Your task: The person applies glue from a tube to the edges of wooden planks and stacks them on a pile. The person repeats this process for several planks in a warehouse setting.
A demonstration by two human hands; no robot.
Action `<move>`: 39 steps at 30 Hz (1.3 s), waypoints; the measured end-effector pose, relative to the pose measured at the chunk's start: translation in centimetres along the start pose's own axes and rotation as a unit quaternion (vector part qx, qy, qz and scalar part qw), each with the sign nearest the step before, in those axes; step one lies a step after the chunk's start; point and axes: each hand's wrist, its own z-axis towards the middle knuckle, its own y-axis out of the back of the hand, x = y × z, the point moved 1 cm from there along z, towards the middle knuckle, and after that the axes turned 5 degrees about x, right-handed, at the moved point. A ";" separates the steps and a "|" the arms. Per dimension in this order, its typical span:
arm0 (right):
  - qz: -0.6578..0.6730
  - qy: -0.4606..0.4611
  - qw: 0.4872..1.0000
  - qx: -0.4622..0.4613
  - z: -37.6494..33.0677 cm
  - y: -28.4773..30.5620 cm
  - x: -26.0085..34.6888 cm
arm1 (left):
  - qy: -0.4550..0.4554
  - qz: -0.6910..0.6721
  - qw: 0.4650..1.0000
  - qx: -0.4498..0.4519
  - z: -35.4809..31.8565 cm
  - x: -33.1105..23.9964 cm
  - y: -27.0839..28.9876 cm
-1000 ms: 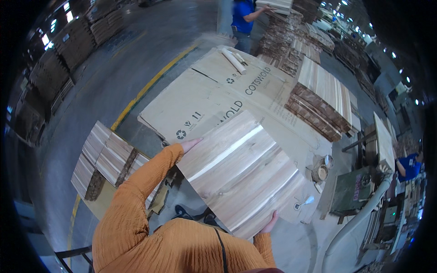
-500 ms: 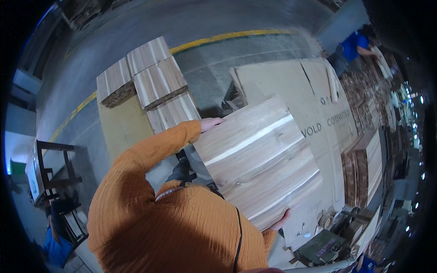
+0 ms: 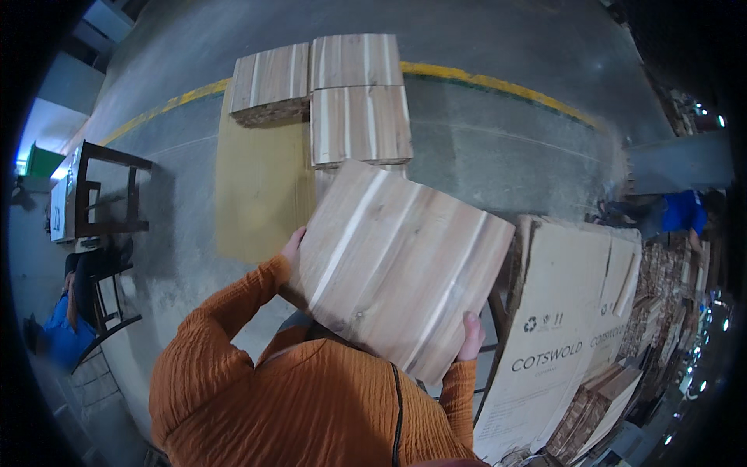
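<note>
wooden panel (image 3: 405, 268), one, left hand (image 3: 292, 246), right hand (image 3: 471, 336), grip closed on edges, maybe four stacks (image 3: 360, 123)

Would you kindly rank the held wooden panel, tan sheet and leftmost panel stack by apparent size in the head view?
1. Held wooden panel, nearest the camera
2. Tan sheet, partly covered
3. Leftmost panel stack

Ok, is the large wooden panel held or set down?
The wooden panel is held: the left hand grips its left edge, the right hand its right edge.
</note>
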 end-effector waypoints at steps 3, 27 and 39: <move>-0.015 -0.054 0.997 0.043 6.3 -2.7 -2.9 | 0.076 -0.163 0.983 -0.048 -1.6 1.9 2.6; -0.059 -0.290 0.932 0.208 47.2 -10.7 -25.2 | 0.127 -0.188 0.904 -0.363 26.3 19.4 13.5; -0.103 -0.211 0.947 0.220 46.9 -12.2 -25.7 | 0.221 -0.020 0.939 -0.263 28.0 13.0 14.6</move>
